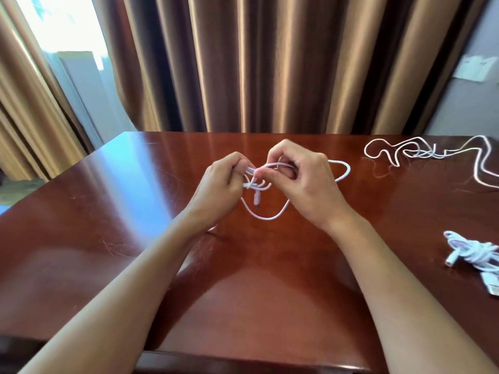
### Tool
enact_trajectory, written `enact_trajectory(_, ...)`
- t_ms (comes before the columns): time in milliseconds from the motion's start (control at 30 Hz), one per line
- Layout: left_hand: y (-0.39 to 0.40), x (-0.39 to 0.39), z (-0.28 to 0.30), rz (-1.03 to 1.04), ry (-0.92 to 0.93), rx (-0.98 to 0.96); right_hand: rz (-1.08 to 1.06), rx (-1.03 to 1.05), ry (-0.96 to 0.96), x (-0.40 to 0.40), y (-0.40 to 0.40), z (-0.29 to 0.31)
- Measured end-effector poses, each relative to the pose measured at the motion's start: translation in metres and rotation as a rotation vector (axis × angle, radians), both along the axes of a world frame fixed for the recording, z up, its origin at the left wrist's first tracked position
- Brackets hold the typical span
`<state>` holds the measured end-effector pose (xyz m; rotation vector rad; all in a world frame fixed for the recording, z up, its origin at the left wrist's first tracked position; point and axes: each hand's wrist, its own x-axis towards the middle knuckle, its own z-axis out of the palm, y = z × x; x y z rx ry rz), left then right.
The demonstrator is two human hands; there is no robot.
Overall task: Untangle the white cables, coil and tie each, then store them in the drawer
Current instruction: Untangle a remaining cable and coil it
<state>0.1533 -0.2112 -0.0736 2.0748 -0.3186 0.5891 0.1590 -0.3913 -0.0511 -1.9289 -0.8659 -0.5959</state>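
- Your left hand (220, 182) is held above the table (113, 201), its fingers curled round several strands of the white cable (266, 217), which bunch up at your fingertips.
- Between your two sets of fingers the strands cross in a small tangle, and a plug end (256, 202) hangs down just below it (the tip points toward you).
- A slack loop of the same cable sags under both hands, from one set of fingers to the other.
- Your right hand (299, 179) pinches the cable between thumb and curled fingers, close beside your left fingertips; another loop swings out past your right knuckles.
- Well to the right of your fingers, a loose cable (421, 153) sprawls along the far edge of the table.
- Nearer you on that side lies a bundled cable (475, 252), coiled and wrapped.
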Motion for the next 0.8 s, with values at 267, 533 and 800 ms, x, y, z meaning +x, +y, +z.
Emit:
enact_trajectory(267, -0.013, -0.014, 0.003, -0.336, 0.121, -0.164, 0.231, 0.262, 0.452, 0.009, -0.005, -0.003)
enact_trajectory(533, -0.023, -0.023, 0.013, -0.346, 0.149, -0.399, 0.317, 0.320, 0.736, 0.006, -0.006, 0.000)
enact_trajectory(800, -0.015, -0.016, 0.007, -0.280, 0.142, -0.170, 0.357, 0.184, 0.773, 0.002, -0.013, 0.004)
